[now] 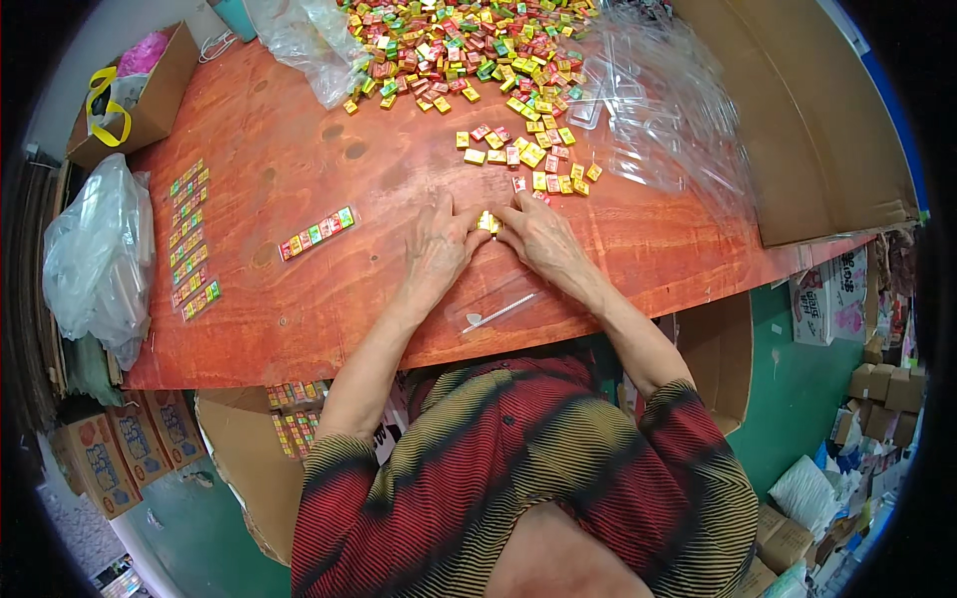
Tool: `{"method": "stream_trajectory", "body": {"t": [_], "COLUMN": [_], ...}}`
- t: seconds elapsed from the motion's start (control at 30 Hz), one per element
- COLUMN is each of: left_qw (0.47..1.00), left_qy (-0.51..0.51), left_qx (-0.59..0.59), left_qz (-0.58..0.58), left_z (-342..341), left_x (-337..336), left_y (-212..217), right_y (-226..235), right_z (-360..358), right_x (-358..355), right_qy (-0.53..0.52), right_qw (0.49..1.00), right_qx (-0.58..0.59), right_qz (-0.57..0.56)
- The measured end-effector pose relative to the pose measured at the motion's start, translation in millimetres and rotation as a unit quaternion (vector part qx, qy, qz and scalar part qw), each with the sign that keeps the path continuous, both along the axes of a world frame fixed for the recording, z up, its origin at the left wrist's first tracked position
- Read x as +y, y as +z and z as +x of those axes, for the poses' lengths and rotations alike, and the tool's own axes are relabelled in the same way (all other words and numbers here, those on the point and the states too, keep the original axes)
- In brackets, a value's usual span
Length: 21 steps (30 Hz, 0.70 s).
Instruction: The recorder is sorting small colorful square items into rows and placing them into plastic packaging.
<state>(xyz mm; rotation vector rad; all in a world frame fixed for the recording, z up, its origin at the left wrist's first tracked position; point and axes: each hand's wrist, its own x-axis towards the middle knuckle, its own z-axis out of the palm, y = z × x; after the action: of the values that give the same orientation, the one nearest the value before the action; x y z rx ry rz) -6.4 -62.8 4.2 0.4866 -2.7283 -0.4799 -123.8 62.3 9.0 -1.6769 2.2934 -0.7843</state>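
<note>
Over the middle of the red wooden table, my left hand [436, 239] and my right hand [545, 237] meet at the fingertips. Pinched between them are small yellow boxes [487, 223], partly hidden by the fingers, so I cannot tell how many. Closer to my body lies a clear plastic tray [498, 307] with a whitish strip along it. Left of my left hand, a filled clear tray [317, 233] holds a row of red, green and yellow boxes. Beyond my right hand are loose small boxes [538, 156], mostly yellow and some red.
A large heap of small boxes [469, 45] covers the far side. Nested clear trays [658, 110] lie at the right beside a cardboard box [807, 110]. Filled trays [189, 239] line the left, near a plastic bag [100, 249]. Below the table's edge stands an open carton [239, 448].
</note>
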Motion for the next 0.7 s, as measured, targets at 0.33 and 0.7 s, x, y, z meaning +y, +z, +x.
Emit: {"method": "stream_trajectory", "body": {"t": [0.33, 0.7], "left_qw": [0.99, 0.985], "left_qy": [-0.006, -0.013], "left_qx": [-0.01, -0.006], "left_qz": [0.14, 0.174], "left_z": [22.4, 24.9], "left_x": [-14.7, -18.6], "left_y": [8.2, 9.8], "right_y": [0.6, 9.2], "right_z": [-10.2, -13.7], "right_x": [7.2, 15.4], "right_qy": [-0.018, -0.092], "right_qw": [0.998, 0.994], "right_qx": [-0.042, -0.023], "right_qz": [0.038, 0.056]}}
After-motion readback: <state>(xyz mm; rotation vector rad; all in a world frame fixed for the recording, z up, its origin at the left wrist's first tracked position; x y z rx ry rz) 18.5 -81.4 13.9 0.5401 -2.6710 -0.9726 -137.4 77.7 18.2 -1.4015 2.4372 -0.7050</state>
